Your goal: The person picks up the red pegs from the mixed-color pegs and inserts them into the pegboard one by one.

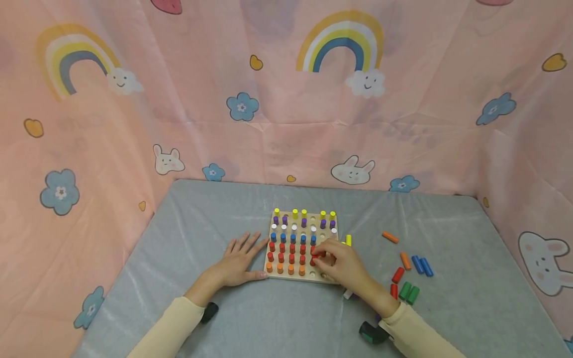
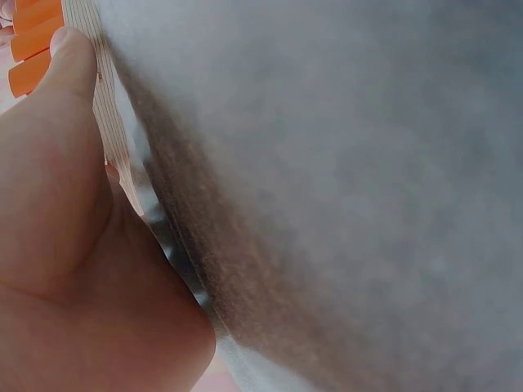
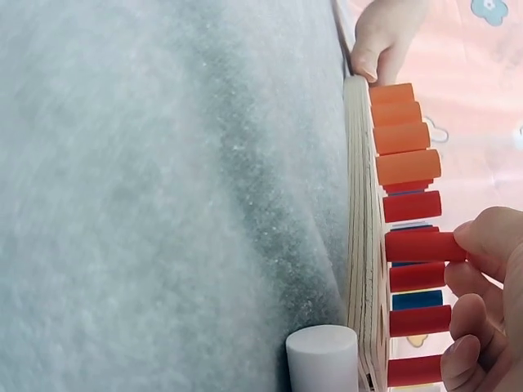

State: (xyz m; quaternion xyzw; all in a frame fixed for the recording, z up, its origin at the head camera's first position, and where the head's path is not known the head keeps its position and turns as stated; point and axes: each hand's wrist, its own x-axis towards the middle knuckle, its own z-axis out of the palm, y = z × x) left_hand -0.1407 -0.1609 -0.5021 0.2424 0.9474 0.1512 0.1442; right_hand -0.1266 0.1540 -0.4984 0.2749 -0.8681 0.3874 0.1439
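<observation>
A wooden pegboard [image 1: 286,277] holds upright pegs in rows of yellow, purple, white, blue, red and orange. My left hand [image 1: 239,261] rests beside its left edge with fingers spread. In the left wrist view, its thumb [image 2: 75,61] touches the board's edge beside the orange pegs [image 2: 37,45]. Over the board's front right part is my right hand [image 1: 342,263]. The right wrist view shows its thumb and index finger pinching the outer end of a red peg [image 3: 421,247], whose other end meets the board. Its other fingers curl near neighbouring red pegs.
Loose pegs lie right of the board: orange [image 1: 390,237], blue [image 1: 422,265], red [image 1: 398,275] and green [image 1: 409,293]. A yellow peg [image 1: 348,240] is near its right edge. One white peg [image 3: 322,359] lies by the front edge. A patterned pink cloth [image 1: 286,144] surrounds the grey table [image 1: 215,209].
</observation>
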